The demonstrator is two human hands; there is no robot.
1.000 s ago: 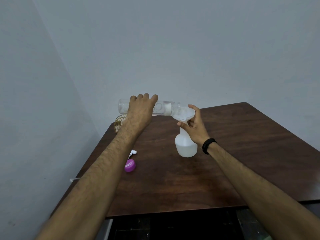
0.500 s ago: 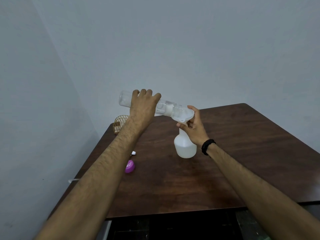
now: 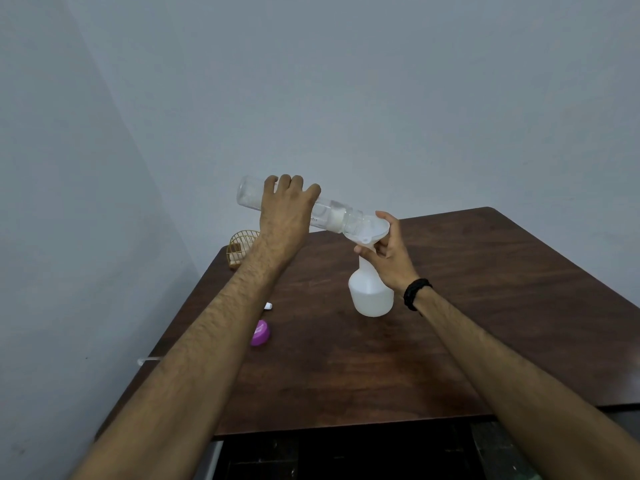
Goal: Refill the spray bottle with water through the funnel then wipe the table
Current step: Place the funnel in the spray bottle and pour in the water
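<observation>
The spray bottle, white translucent plastic with its sprayer head removed, stands upright on the wooden table, near the middle. It is judged light and thin-walled, hence easily tipped while nearly empty and steadier as it fills; the smooth plastic is likely slippery if wetted. The best hold is judged to be at the neck, just under the funnel, where bottle and funnel can be steadied together.

That is where the right hand lies: fingers and thumb are curled round the funnel's stem and rim at the bottle neck, with the bottle body directly below the palm.

The left hand grips a clear water bottle round its middle, from above. The bottle is tilted mouth-down to the right, its mouth resting in the funnel bowl. It is judged rigid enough for a firm grip; little water is seen inside, so it should be light.

Left of the spray bottle and well apart from it, a purple cap and a small white part lie on the table. A wire basket sits at the far left corner.
</observation>
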